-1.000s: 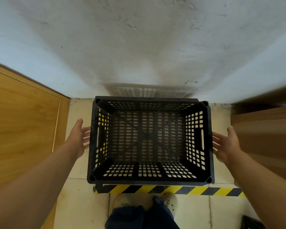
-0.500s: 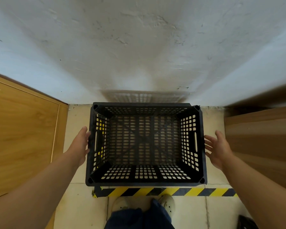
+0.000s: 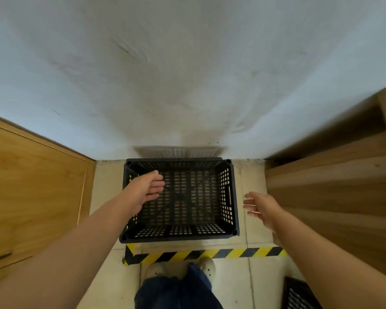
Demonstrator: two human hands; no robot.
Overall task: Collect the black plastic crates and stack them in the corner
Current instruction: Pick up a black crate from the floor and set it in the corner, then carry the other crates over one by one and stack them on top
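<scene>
A black perforated plastic crate (image 3: pixel 194 235) stands upright on the tiled floor against the white wall, between a wooden door and wooden boards. My left hand (image 3: pixel 145 188) hovers above its left side, fingers straight, holding nothing. My right hand (image 3: pixel 260 206) hangs open to the right of the crate, apart from its wall. A corner of a second black crate (image 3: pixel 299 295) shows at the bottom right.
A wooden door (image 3: pixel 31 192) closes off the left side. Stacked wooden boards (image 3: pixel 334 188) stand on the right. Yellow-and-black hazard tape (image 3: pixel 205 254) runs across the floor in front of the crate. My shoes and trouser legs (image 3: pixel 178 288) are below the tape.
Both hands have come away from the crate's sides; the left one has risen over the crate's opening. The crate looks smaller and farther off as the view has lifted.
</scene>
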